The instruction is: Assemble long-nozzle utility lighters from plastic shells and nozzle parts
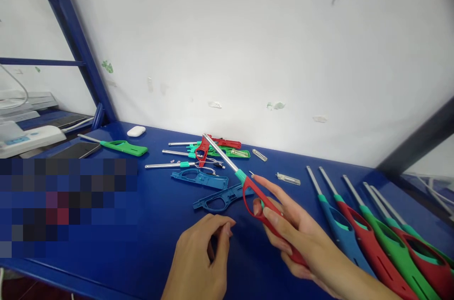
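My right hand [291, 229] is wrapped around the handle of a red long-nosed lighter [260, 198], its metal tube pointing up and to the left. The index finger is stretched out along the lighter, and other fingers are at the trigger opening. Beside it on the left, my left hand [204, 255] is closed, thumb and fingertips pinched together. Whatever it may hold is hidden or too small to make out. Just beyond the hands lie two blue handle halves [200, 178]. Behind them are metal tubes with teal collars [184, 164], a red handle half [202, 150] and a green one [222, 151].
Several assembled lighters [369, 238] lie in a row at the right. Clear fuel tanks [288, 179] lie near the wall. At the left are a green lighter [124, 147], a phone [78, 150], a white earphone case [136, 131] and a power strip [35, 139]. Blue posts [78, 39] frame the shelf.
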Action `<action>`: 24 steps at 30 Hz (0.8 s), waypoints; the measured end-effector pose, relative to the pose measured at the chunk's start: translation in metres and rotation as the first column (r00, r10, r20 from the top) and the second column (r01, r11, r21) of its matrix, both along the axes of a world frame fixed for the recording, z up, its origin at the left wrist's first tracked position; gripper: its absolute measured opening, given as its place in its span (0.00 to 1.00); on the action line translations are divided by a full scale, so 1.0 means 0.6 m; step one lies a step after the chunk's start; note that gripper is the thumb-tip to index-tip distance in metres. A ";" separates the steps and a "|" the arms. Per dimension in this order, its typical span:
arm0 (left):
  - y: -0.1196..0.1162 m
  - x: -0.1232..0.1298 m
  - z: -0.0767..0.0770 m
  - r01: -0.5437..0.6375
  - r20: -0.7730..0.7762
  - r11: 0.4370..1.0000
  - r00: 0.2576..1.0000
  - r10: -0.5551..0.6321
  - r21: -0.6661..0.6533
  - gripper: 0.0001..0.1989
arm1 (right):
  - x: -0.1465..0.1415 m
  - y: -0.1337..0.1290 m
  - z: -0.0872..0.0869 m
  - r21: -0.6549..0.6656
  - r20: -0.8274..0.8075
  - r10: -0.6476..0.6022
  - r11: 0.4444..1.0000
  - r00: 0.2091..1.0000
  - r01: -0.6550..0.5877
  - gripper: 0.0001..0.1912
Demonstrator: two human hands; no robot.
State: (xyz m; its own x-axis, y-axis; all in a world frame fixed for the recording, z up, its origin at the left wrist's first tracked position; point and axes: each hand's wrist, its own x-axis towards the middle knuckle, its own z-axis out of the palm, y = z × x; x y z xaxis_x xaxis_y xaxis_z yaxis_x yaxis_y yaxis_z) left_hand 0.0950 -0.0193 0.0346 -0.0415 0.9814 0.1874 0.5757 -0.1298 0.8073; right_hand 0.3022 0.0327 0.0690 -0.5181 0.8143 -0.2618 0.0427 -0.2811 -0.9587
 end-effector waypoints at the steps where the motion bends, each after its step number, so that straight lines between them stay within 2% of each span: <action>1: 0.000 0.000 0.000 0.004 -0.002 1.000 1.000 -0.004 0.001 0.16 | -0.001 0.000 0.000 -0.001 0.007 -0.016 1.000 1.000 0.016 0.36; 4: -0.001 0.001 0.001 0.013 -0.008 1.000 1.000 -0.013 0.000 0.17 | -0.002 0.003 0.000 0.008 0.012 -0.056 0.998 0.998 0.056 0.36; 10: 0.000 0.000 -0.003 0.023 -0.026 1.000 0.999 -0.023 0.006 0.17 | 0.000 0.009 -0.001 0.018 0.040 0.019 1.000 0.999 -0.020 0.42; 17: 0.002 0.002 0.000 0.022 -0.035 1.000 0.999 -0.022 0.017 0.17 | -0.006 -0.002 0.001 0.014 0.017 -0.061 0.998 0.998 0.061 0.40; 21: 0.003 0.003 0.002 0.026 -0.043 0.999 0.999 -0.025 0.020 0.16 | -0.004 0.003 0.001 0.053 0.037 -0.051 0.997 0.998 0.049 0.39; 24: 0.001 0.002 0.001 0.021 -0.042 0.999 0.999 -0.020 0.028 0.16 | 0.000 0.007 0.000 0.034 0.062 0.007 0.999 0.998 -0.009 0.41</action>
State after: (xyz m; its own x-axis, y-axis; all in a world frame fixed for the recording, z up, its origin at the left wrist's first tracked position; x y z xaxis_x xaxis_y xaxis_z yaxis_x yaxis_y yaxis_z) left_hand 0.0963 -0.0185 0.0354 -0.0133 0.9761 0.2168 0.6056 -0.1647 0.7785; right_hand 0.3021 0.0371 0.0688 -0.5083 0.8192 -0.2655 0.1041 -0.2475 -0.9633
